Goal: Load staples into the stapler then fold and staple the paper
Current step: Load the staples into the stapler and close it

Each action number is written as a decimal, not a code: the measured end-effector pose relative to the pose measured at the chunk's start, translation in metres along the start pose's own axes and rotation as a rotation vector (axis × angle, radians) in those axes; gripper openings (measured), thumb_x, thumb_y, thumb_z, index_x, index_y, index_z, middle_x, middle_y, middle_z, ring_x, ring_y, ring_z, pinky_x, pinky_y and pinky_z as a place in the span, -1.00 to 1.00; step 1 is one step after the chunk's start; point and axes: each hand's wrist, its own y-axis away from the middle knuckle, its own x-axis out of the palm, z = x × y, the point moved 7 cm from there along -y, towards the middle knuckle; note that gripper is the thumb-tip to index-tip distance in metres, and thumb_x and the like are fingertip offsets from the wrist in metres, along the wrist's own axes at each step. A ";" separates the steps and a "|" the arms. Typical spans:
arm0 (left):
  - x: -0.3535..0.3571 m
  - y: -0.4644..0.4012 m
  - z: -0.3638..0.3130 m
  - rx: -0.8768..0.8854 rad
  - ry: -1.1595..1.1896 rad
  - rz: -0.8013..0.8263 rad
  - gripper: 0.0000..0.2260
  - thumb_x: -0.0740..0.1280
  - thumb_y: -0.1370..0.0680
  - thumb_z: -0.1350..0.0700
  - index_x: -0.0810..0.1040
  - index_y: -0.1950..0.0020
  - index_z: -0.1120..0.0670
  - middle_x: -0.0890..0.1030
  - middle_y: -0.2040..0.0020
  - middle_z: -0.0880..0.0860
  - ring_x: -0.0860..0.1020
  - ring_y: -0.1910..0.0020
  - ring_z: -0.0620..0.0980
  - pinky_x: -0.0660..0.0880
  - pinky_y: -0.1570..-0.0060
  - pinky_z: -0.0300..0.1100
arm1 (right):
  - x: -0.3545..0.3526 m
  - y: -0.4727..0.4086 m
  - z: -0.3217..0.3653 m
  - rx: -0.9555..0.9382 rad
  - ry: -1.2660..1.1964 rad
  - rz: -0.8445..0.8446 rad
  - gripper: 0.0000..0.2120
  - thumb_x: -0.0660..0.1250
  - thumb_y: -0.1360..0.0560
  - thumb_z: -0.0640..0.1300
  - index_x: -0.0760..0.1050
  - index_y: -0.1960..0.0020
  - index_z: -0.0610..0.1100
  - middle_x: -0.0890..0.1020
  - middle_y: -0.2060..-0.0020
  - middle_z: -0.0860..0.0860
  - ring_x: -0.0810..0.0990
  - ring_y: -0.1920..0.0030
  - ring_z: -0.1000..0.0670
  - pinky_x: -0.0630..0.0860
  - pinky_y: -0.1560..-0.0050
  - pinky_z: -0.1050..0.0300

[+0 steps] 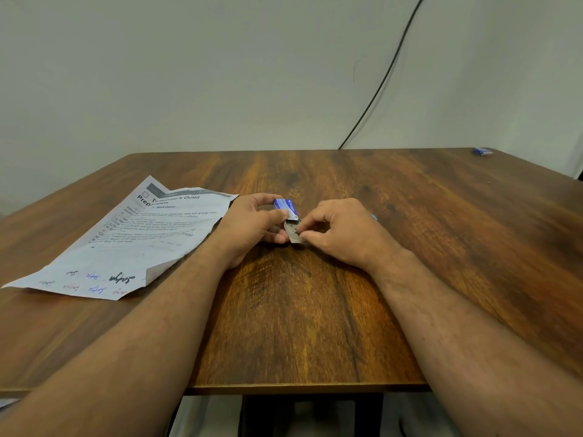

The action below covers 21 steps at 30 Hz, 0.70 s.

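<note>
A small blue staple box [286, 207] is pinched in my left hand [252, 230] near the middle of the wooden table [315, 310]. Its grey inner tray [293, 232] is slid partly out toward me, and my right hand [340, 231] grips the tray's near end with thumb and fingertips. A printed sheet of paper [132, 241] with handwriting along its near edge lies creased on the table to the left of my left hand. A sliver of light blue [374, 217] shows behind my right hand; I cannot tell what it is. No stapler is plainly visible.
Another small blue box [482, 151] lies at the table's far right corner. A black cable [388, 74] runs down the pale wall behind the table. The table's near edge [299, 388] lies under my forearms.
</note>
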 end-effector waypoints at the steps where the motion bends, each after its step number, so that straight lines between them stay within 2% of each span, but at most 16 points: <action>1: 0.000 0.000 -0.001 -0.001 0.006 -0.001 -0.65 0.37 -0.59 0.28 0.47 -0.37 0.23 0.71 0.15 0.22 0.61 0.43 -0.03 0.59 0.38 -0.25 | -0.001 0.000 0.001 -0.009 0.010 -0.010 -0.88 0.47 -0.44 -0.10 0.74 0.04 0.01 0.68 0.17 0.11 0.63 0.11 0.08 0.58 -0.03 -0.01; 5: -0.001 0.000 -0.002 -0.009 0.055 -0.003 -0.67 0.37 -0.60 0.27 0.50 -0.36 0.23 0.71 0.24 0.10 0.60 0.42 -0.06 0.58 0.38 -0.27 | -0.008 -0.001 0.005 -0.025 -0.021 -0.095 -0.90 0.45 -0.48 -0.09 0.72 0.04 0.00 0.69 0.13 0.10 0.62 0.10 0.12 0.57 -0.02 0.11; 8: -0.001 0.001 -0.003 -0.018 0.079 0.001 -0.70 0.35 -0.61 0.27 0.50 -0.34 0.23 0.71 0.27 0.07 0.59 0.42 -0.07 0.58 0.38 -0.29 | -0.016 -0.001 0.002 -0.004 -0.112 -0.219 -0.92 0.47 -0.47 -0.14 0.73 0.06 -0.04 0.70 0.19 0.10 0.61 0.19 0.18 0.49 0.13 0.30; 11: -0.003 0.001 -0.002 -0.035 0.084 0.007 -0.65 0.36 -0.60 0.25 0.48 -0.39 0.21 0.70 0.23 0.13 0.60 0.40 -0.08 0.58 0.38 -0.29 | -0.017 0.001 0.001 0.038 -0.211 -0.254 -0.93 0.48 -0.47 -0.17 0.73 0.08 -0.04 0.66 0.29 0.20 0.58 0.31 0.26 0.40 0.26 0.44; 14: -0.005 0.000 -0.002 -0.027 0.118 -0.019 -0.60 0.38 -0.58 0.27 0.44 -0.42 0.16 0.69 0.27 0.12 0.60 0.43 -0.05 0.57 0.41 -0.28 | -0.016 0.001 -0.003 0.122 -0.365 -0.274 -0.91 0.46 -0.49 -0.22 0.71 0.10 -0.05 0.69 0.28 0.13 0.61 0.42 0.21 0.47 0.39 0.39; 17: -0.004 0.000 -0.004 -0.007 0.139 -0.034 -0.63 0.37 -0.59 0.29 0.47 -0.37 0.07 0.67 0.23 0.17 0.59 0.45 -0.04 0.57 0.43 -0.27 | -0.016 0.000 -0.009 0.213 -0.591 -0.304 -0.88 0.42 -0.50 -0.31 0.66 0.11 -0.11 0.72 0.25 -0.05 0.71 0.32 0.11 0.61 0.38 0.22; 21: -0.006 -0.004 -0.003 0.001 0.121 -0.025 -0.67 0.38 -0.59 0.27 0.52 -0.35 0.12 0.68 0.21 0.15 0.59 0.41 -0.02 0.58 0.41 -0.24 | -0.013 0.000 -0.017 0.340 -0.800 -0.303 -0.94 0.37 -0.51 -0.40 0.60 0.05 -0.31 0.71 0.20 -0.22 0.74 0.28 0.05 0.61 0.37 0.24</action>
